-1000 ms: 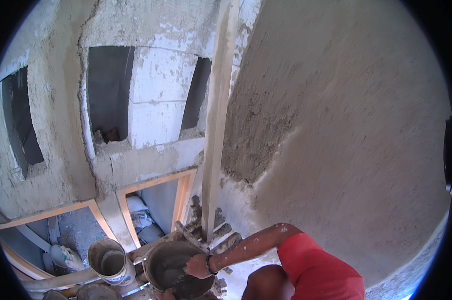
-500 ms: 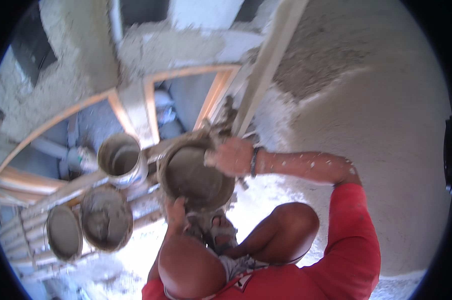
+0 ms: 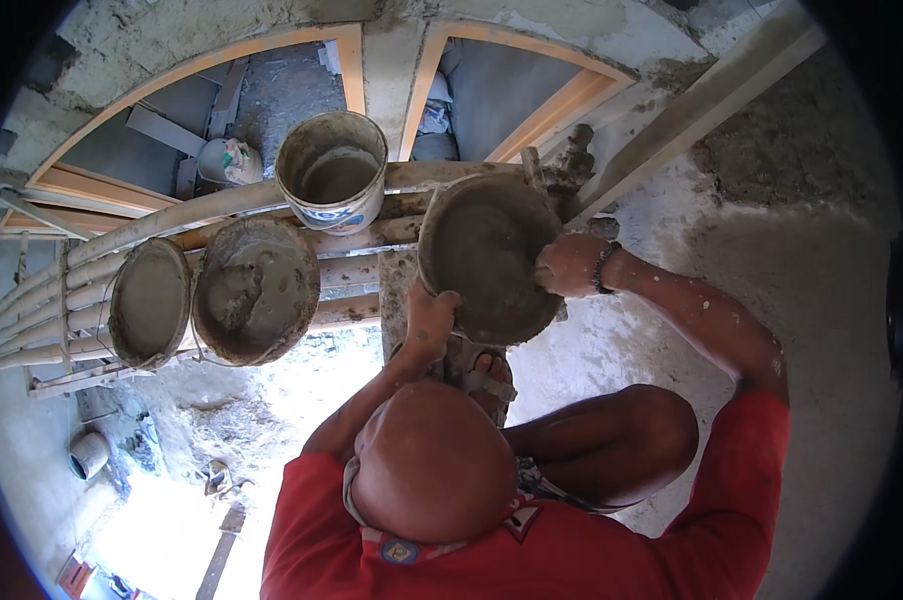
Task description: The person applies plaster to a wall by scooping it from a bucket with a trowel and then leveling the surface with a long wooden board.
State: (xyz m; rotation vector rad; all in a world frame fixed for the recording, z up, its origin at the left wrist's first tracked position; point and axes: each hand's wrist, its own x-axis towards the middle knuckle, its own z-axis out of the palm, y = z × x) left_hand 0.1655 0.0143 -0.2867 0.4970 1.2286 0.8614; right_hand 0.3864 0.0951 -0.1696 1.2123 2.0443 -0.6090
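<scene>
A: Hands first. Count and state?

B: Two. Left hand: fingers clamped on the near-left rim of the basin, thumb lapped over the edge. Right hand: fingers curled at the basin's right side; cannot tell whether they close on anything.

A: Basin: count and place?

B: One, round. Lies between the two sets of fingers: ahead of the left, to the left of the right. Contents: wet grey mix, surface uneven.

A: Other vessels nearby?

B: Three. One white bucket, upright, ahead and left of the left fingers, grey coating inside. Two round tubs to the left of the left fingers: the nearer tub has lumpy grey fill; the farther tub has smoother fill. Tubs side by side; cannot tell whether their rims touch.

A: Supports?

B: Poles, several, running leftward past the left fingers; exact count uncertain, vessels cover parts.

A: Farther out?

B: Two wooden door frames, well beyond the fingers. One beam, slanting, ahead and right of the right fingers. One dark bracelet, just right of those same fingers, on the wrist.
</scene>
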